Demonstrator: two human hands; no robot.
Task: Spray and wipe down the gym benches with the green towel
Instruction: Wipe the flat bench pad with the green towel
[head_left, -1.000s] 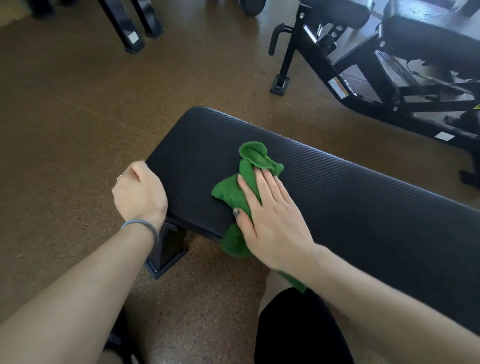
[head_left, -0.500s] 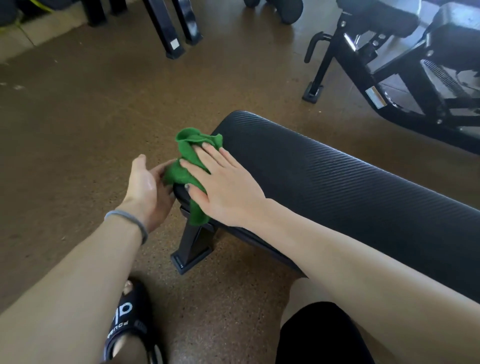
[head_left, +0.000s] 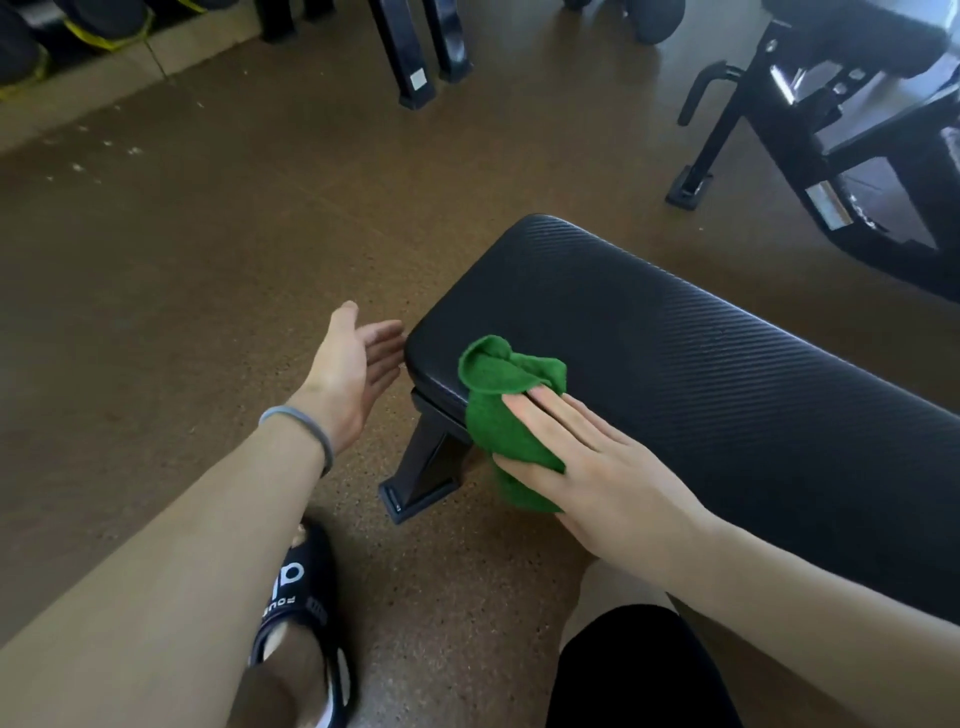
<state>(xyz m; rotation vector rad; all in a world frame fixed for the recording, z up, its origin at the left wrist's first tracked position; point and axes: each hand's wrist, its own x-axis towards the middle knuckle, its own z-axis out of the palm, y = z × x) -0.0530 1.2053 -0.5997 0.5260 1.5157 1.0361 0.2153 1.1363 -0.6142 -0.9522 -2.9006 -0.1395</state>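
Pressing flat on the towel (head_left: 506, 415), the right hand (head_left: 587, 462) is lying with straight fingers (head_left: 545, 415) on top of the cloth, pinning it rather than gripping it. That green towel is sitting bunched at the near left corner of the bench (head_left: 675, 353), part of it on the black ribbed pad and part of it hanging down over the near edge toward the bench's leg (head_left: 423, 467). Off the left end of the pad, the left hand (head_left: 348, 374) is hovering with its palm turned toward the bench, its fingers released and holding nothing, their tips just beside the pad's end; whether they are touching it is unclear. A grey band (head_left: 306, 426) is circling the left wrist. On the brown floor (head_left: 182, 260) below, a foot in a black slide (head_left: 301, 618) is standing near the bench leg, and other black gym frames are standing well apart at the far right.
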